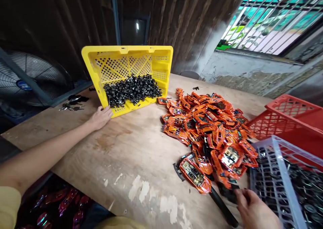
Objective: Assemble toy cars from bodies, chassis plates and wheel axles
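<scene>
Dark ribbed wall behind; orange car shells (202, 118) heap inside the desk's (121, 148) far edge, up-left of your nearer right hand (257, 208), at a black part (228, 192). Your left hand (101, 118) touches the yellow basket (127, 48); can't tell either grip.

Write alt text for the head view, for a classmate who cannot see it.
Orange toy cars lie heaped on a wooden table. A person's left hand touches a tilted yellow crate of small black parts; the right hand is near a translucent crate.
</scene>
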{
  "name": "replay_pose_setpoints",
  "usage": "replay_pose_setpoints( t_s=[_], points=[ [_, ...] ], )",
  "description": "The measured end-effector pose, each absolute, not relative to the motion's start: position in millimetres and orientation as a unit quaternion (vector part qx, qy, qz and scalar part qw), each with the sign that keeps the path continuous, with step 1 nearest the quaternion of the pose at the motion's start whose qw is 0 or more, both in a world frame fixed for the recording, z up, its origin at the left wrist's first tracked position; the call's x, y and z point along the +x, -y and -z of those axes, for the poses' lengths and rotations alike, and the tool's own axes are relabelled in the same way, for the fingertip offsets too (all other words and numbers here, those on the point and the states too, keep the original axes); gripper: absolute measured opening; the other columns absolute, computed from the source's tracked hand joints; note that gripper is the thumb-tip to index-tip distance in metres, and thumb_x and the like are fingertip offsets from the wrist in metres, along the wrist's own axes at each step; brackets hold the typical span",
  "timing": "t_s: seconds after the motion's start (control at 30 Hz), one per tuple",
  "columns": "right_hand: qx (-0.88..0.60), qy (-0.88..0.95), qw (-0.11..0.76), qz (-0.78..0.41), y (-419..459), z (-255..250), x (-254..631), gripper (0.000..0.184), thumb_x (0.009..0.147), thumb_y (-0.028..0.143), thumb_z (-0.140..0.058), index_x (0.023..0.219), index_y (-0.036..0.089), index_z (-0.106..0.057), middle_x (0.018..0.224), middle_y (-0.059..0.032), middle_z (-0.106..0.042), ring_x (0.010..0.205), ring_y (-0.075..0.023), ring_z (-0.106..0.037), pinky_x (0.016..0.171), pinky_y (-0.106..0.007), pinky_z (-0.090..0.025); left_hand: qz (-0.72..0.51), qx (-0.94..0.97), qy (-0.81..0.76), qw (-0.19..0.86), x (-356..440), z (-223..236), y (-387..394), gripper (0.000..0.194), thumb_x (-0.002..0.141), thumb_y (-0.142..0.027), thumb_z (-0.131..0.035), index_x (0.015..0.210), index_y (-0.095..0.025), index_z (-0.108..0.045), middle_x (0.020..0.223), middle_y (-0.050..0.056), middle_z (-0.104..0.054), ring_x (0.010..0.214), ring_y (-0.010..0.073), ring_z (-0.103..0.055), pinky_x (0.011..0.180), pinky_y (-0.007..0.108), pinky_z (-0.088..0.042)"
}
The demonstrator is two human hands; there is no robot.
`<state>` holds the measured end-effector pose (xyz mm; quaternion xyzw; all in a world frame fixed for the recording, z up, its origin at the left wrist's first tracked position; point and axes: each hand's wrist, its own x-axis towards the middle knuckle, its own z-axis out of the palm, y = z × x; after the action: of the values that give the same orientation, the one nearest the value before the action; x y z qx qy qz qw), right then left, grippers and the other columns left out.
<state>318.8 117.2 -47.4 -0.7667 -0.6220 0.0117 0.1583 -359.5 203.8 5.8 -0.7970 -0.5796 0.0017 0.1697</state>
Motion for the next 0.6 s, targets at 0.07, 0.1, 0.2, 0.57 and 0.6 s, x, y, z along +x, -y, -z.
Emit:
replay_pose_setpoints(
  t_s=[0.07,0.1,0.2,0.57,0.6],
  points=[
    [-0.782,0.602,0.157,-0.037,-113.3,33.9,312.0,0.023,0.077,0.052,-0.045,0.064,0.034,-0.05,0.058,-0.0105,-0.061,0.047,-0.0288,-0.059,0.046,-0.042,-0.044,0.016,-0.786,0.594,0.169,-358.3,-5.5,-200.7,0.023,0.088,-0.014,-0.045,0.097,-0.011,-0.066,0.122,0.025,-0.059,0.129,0.0405,-0.043,0.095,0.057,-0.038],
    [-0.779,0.603,0.162,-0.053,-111.0,26.1,303.6,0.023,0.075,0.053,-0.047,0.066,0.033,-0.051,0.062,-0.0111,-0.063,0.053,-0.0292,-0.061,0.051,-0.043,-0.046,0.038,-0.779,0.602,0.171,-351.9,-4.2,-197.4,0.022,0.087,-0.016,-0.046,0.098,-0.01,-0.065,0.129,0.026,-0.055,0.132,0.0432,-0.04,0.096,0.059,-0.038],
    [-0.738,0.64,0.195,-0.09,-108.4,8.1,267.0,0.023,0.068,0.048,-0.055,0.072,0.026,-0.052,0.077,-0.0128,-0.063,0.08,-0.0304,-0.062,0.073,-0.043,-0.05,0.134,-0.762,0.612,0.165,-316.0,2.6,-183.7,0.022,0.087,-0.026,-0.054,0.099,-0.011,-0.064,0.139,0.025,-0.048,0.136,0.0467,-0.032,0.103,0.06,-0.035],
    [-0.765,0.503,0.352,-0.194,-96.2,-12.5,252.0,0.031,0.084,0.045,-0.054,0.098,0.017,-0.059,0.074,-0.0044,-0.065,0.065,-0.0182,-0.06,0.06,-0.03,-0.051,0.311,-0.797,0.501,-0.134,-179.8,5.0,-155.1,0.018,0.087,-0.034,-0.057,0.088,-0.018,-0.065,0.113,0.013,-0.064,0.111,0.0307,-0.057,0.1,0.049,-0.045],
    [-0.749,0.498,0.382,-0.214,-92.4,-22.2,250.2,0.036,0.085,0.048,-0.055,0.102,0.017,-0.059,0.078,-0.0051,-0.066,0.067,-0.0183,-0.062,0.06,-0.03,-0.053,0.328,-0.771,0.507,-0.203,-165.5,1.7,-150.6,0.018,0.085,-0.036,-0.059,0.087,-0.019,-0.066,0.11,0.012,-0.066,0.106,0.0292,-0.06,0.096,0.046,-0.048]
  ],
)
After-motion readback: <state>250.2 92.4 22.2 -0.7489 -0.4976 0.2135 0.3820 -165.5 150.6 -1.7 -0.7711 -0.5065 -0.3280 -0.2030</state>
